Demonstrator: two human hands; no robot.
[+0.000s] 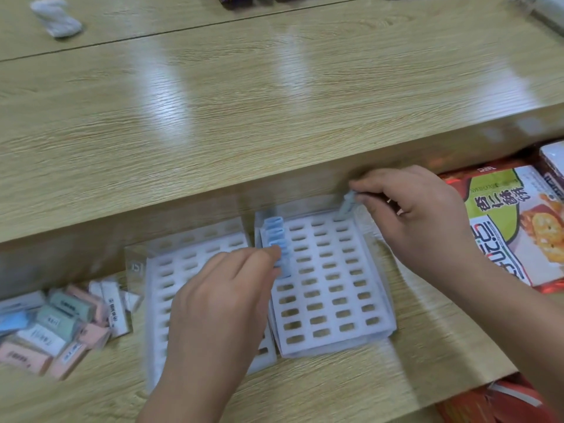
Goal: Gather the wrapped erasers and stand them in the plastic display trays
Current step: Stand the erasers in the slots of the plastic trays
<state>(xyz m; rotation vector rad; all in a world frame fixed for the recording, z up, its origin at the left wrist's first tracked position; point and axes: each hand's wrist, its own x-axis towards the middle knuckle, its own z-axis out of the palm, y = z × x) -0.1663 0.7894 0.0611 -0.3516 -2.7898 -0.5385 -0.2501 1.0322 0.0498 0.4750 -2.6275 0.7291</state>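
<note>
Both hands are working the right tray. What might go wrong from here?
1. The eraser that the right hand pinches looks tilted over the far corner slot; it may jam or miss.
2. The left hand, pinching among the closely packed blue erasers, may tip neighbours.

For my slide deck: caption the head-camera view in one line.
Left hand touches a row of blue erasers in the right-side display tray; right hand pinches another eraser over its far corner.
</note>
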